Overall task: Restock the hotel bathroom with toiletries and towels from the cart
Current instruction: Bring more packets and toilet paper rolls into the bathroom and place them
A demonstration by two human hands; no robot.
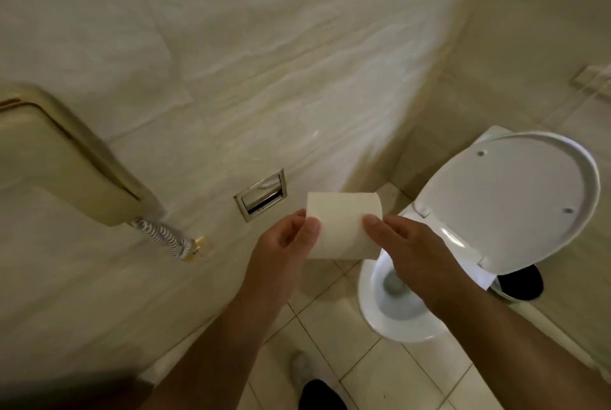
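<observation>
Beside the recessed wall holder (pixel 261 194), left hand (pixel 284 244) and right hand (pixel 406 244) grip opposite ends of a toilet paper roll (pixel 342 224), above the open toilet (pixel 396 304).

From my feed, the toilet paper roll (pixel 344 226) sits between the left hand (pixel 281 244) and the right hand (pixel 410 244), just right of the recessed holder (pixel 261 199) set in the wall (pixel 264 79). Further left on that wall hangs a telephone (pixel 66 158), its coiled cord (pixel 162 234) running to a socket (pixel 198 246). Right of the roll stands the toilet (pixel 367 304), its lid (pixel 496 198) raised, with a bin (pixel 522 284) on its far side.
</observation>
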